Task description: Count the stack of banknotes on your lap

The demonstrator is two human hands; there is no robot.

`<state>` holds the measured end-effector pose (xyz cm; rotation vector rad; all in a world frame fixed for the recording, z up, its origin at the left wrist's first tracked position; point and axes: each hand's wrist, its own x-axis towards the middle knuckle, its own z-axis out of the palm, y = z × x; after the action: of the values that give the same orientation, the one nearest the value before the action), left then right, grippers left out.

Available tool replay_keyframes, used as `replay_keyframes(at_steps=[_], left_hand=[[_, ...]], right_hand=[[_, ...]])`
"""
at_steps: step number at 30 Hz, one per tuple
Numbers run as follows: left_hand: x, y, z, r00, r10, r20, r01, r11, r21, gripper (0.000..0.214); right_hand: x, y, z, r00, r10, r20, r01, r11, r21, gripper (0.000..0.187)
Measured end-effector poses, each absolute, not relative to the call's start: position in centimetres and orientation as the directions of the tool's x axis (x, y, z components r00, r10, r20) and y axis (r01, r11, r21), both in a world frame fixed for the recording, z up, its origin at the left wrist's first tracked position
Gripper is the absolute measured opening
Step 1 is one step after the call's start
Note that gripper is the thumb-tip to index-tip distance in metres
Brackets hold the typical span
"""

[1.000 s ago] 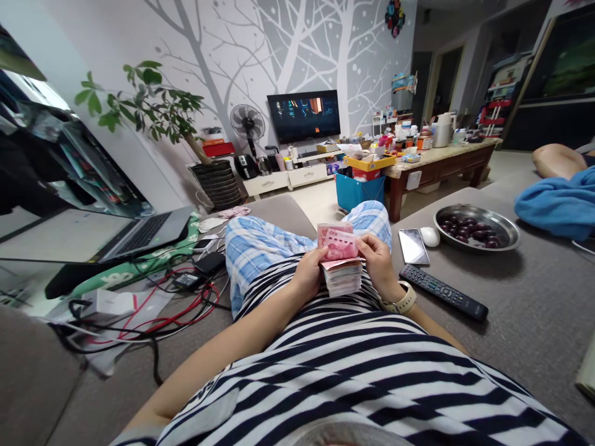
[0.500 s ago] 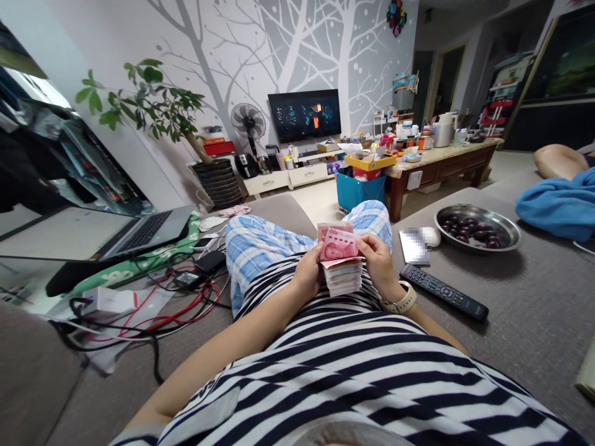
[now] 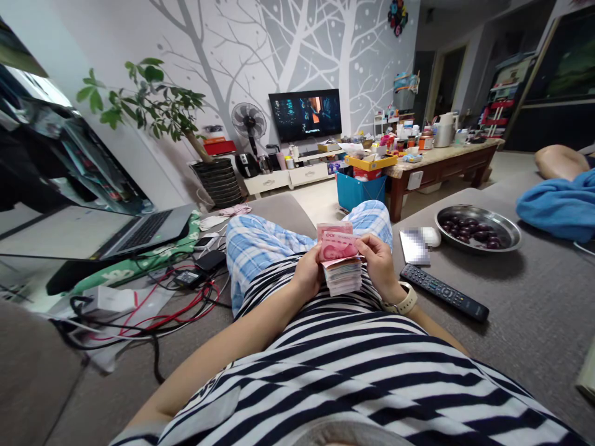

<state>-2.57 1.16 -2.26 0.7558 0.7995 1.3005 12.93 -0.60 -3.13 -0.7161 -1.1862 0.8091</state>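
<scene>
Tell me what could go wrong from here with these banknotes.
1. The pink paper banknotes overlap between the left grip and right grip, so two might cling together.
2. The thick, pale-edged stack of paper notes sits below them; if the left grip loosened, it could slide apart.
3. The long black plastic remote lies close to the right grip, which might nudge it.

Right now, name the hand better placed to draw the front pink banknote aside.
Probably the right hand: it pinches the front pink banknote near its right edge, while the left hand holds the banknote stack at the left side.
</scene>
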Motion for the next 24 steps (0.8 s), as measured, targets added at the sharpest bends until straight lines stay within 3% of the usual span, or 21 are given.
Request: replay_keyframes(at_steps=[14,24], left_hand=[[-2.76,1.26,-2.6,0.103,0.994,-0.036,-0.479,0.081,0.874,0.015],[-2.62,0.81,-2.15,0.109,0.993,-0.045,-0.482,0.092,0.871,0.027]], right_hand=[[12.86,-0.75,-3.07,0.177,0.852,0.492,-0.156,0.518,-0.841,0.032],[12.87,-0.87,-3.14,0.142,0.835,0.531,-0.196,0.55,-0.812,0.033]])
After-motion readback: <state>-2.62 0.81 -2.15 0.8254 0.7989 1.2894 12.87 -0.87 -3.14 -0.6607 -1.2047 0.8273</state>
